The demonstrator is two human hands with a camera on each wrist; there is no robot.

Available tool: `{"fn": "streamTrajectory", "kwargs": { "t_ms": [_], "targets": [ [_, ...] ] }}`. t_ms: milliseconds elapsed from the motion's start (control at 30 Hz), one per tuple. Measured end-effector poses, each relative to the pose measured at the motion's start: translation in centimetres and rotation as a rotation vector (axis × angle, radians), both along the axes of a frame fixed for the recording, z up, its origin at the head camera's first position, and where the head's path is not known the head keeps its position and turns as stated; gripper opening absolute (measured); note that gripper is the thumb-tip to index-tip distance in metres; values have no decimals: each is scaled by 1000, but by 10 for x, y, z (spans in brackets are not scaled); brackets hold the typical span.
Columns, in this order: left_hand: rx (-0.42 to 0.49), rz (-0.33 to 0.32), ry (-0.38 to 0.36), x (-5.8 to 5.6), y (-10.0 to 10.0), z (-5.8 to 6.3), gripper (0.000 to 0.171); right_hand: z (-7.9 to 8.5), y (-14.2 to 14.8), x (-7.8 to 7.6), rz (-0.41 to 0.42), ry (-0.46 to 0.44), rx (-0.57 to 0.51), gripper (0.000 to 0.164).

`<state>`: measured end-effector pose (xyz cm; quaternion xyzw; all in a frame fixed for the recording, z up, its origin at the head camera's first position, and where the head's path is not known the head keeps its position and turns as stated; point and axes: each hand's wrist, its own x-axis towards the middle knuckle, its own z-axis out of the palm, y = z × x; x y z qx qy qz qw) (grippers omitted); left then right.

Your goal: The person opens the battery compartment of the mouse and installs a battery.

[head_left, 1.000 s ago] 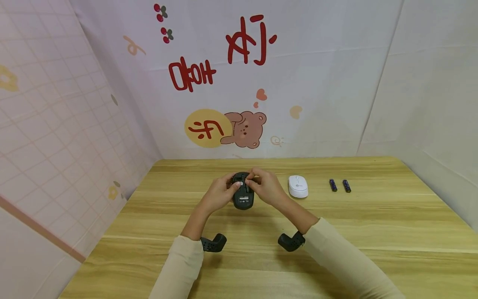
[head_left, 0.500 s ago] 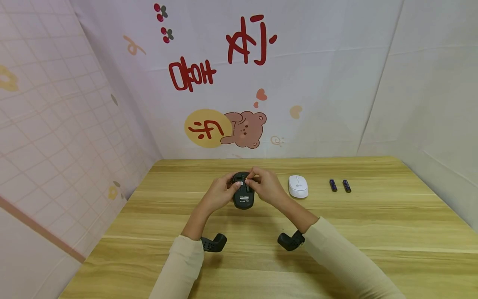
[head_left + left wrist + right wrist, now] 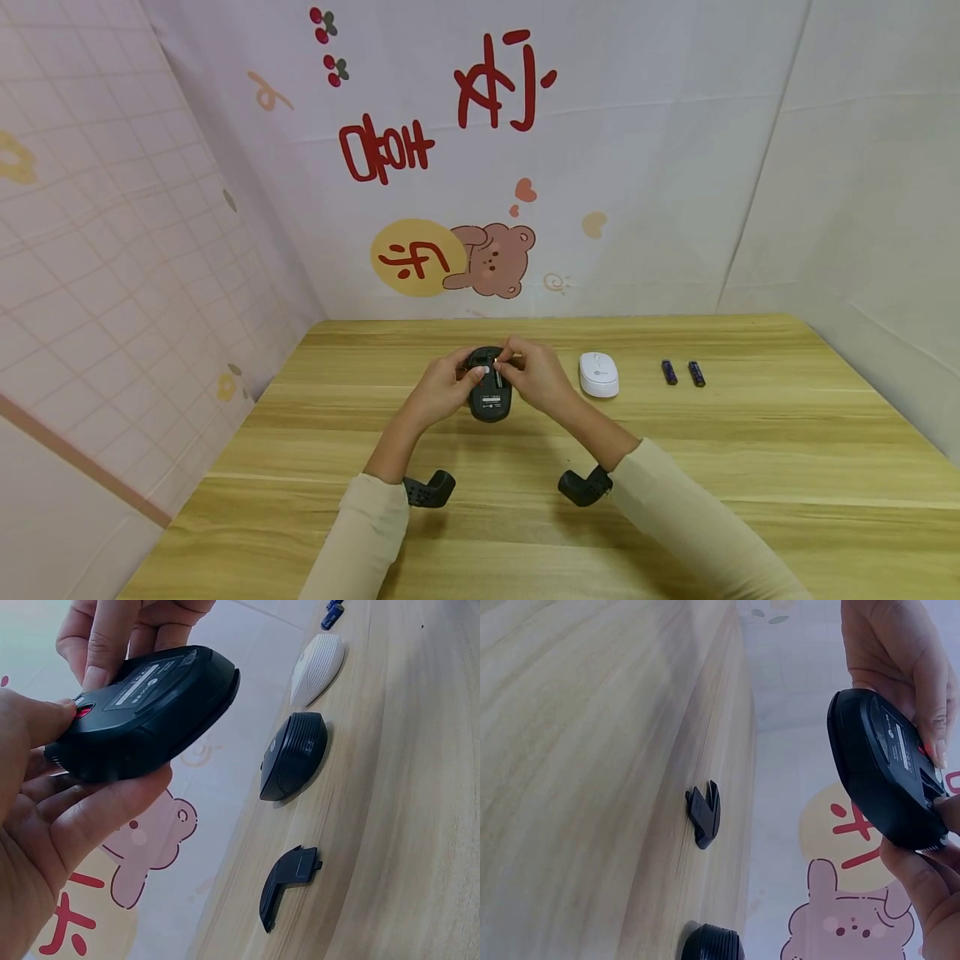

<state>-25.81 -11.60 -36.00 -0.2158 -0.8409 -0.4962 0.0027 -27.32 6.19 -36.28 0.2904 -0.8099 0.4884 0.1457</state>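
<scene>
A black computer mouse (image 3: 490, 410) is held above the table, underside up, with its label and battery compartment showing. My left hand (image 3: 441, 387) grips it from the left, the thumb lying on the underside beside a red spot seen in the left wrist view. At the compartment, the thumb and finger of my right hand (image 3: 536, 375) pinch a slim battery (image 3: 498, 379), of which only a metallic glint shows. In the right wrist view the mouse (image 3: 885, 780) is seen from its side, with fingers at its edge.
On the table lie a black angled battery cover (image 3: 289, 874), another black mouse (image 3: 294, 757), a white mouse (image 3: 598, 375) and two dark batteries (image 3: 669, 372) to the right. A printed cloth wall (image 3: 645, 167) stands behind the table.
The held mouse has tilted slightly and sits a little lower in the head view. A metallic glint now shows in its compartment. Both hands stay almost in place.
</scene>
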Motion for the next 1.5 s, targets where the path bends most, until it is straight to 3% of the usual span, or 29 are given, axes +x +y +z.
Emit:
{"fn": "streamTrajectory", "kwargs": {
  "t_ms": [200,467,567,767,1067,1333,1500],
  "targets": [
    [1,2,-11,0,1,0,41,1,1,1,-9,6,10,12],
    [6,-22,-49,25,7,31,39,0,1,2,-40,32,51,12],
    [-1,-28,-56,21,6,26,40,1,3,3,-57,3,74,8],
    [28,-23,-68,0,1,0,41,1,9,0,-61,-46,80,17],
    [22,34,-53,0,-4,-4,40,-2,25,-5,-89,-30,124,30],
    [112,60,-95,-3,-19,-12,39,-9,43,-7,-119,-79,157,37],
    [119,101,-116,-3,-31,-15,38,-14,55,-8,-133,-80,162,41]
  ]
}}
